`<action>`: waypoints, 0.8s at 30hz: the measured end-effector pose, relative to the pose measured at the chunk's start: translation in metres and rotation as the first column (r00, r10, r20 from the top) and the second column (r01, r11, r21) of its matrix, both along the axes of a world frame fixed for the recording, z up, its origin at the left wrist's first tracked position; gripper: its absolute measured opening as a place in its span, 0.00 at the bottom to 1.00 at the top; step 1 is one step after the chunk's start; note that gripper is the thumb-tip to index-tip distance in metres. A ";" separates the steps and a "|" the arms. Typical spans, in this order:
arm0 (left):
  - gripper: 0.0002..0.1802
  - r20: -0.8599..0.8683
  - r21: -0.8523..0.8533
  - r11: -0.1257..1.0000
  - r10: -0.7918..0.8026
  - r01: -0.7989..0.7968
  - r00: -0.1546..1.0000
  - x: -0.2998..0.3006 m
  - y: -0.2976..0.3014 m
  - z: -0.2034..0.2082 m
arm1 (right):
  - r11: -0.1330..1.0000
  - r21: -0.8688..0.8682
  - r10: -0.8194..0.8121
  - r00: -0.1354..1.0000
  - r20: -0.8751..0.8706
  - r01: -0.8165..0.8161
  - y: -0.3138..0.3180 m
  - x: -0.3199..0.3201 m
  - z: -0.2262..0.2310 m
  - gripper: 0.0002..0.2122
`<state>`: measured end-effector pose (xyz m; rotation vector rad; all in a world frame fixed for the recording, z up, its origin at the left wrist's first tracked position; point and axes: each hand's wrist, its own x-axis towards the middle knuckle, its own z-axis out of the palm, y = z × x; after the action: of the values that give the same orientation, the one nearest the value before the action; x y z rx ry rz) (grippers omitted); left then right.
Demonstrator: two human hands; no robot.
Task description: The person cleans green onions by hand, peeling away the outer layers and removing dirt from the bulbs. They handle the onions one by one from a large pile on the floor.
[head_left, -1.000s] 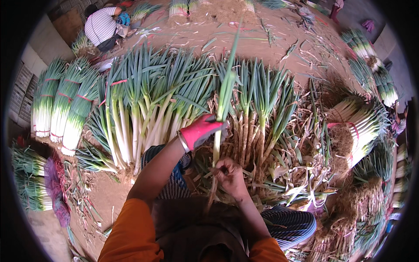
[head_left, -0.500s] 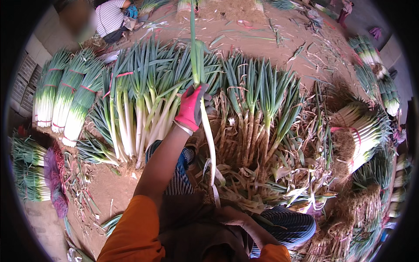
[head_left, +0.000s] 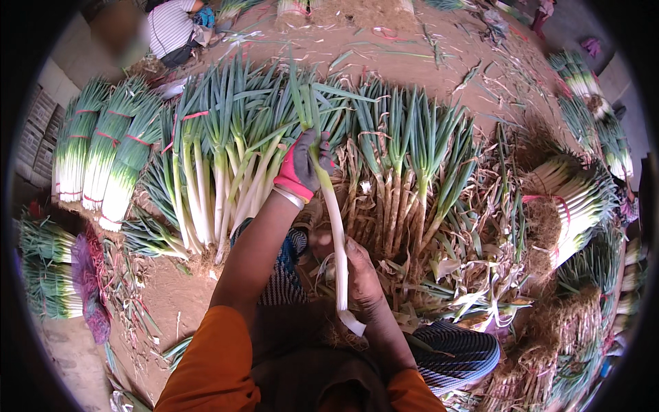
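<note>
My left hand (head_left: 302,165), in a pink and grey glove, is closed round a long green onion (head_left: 334,226) where its green leaves meet the white stalk. The stalk hangs down toward my lap, with a flap of loose white skin (head_left: 353,323) at its lower end. Bare, my right hand (head_left: 362,273) is closed against the right side of the stalk, its fingertips partly hidden behind it. Beyond my left hand, a row of clean white green onions (head_left: 226,172) leans to the left. Unpeeled green onions (head_left: 395,199) with brown, dry skins stand to the right.
Tied bundles of green onions (head_left: 113,172) stand at the left; another bundle (head_left: 566,206) lies at the right. Dry peelings (head_left: 473,268) litter the ground beside my right knee (head_left: 453,357). A purple net bag (head_left: 89,288) lies far left. Another person (head_left: 171,27) sits at the upper left.
My right hand has come up from my lap to the middle of the stalk. The loose skin at the lower end now sticks out to the right. My left hand keeps its hold.
</note>
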<state>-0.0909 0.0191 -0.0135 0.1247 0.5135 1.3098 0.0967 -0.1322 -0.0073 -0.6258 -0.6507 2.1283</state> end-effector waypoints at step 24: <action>0.12 -0.355 -0.094 0.938 0.283 -0.335 0.891 -0.046 -0.002 -0.002 | 0.956 0.253 -0.089 0.677 0.731 -0.147 -0.170 0.114 -0.078 0.06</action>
<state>-0.1365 0.0170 -0.0155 0.1440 0.9566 1.5650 0.2109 -0.3022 -0.0855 -1.3356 -1.3980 1.6874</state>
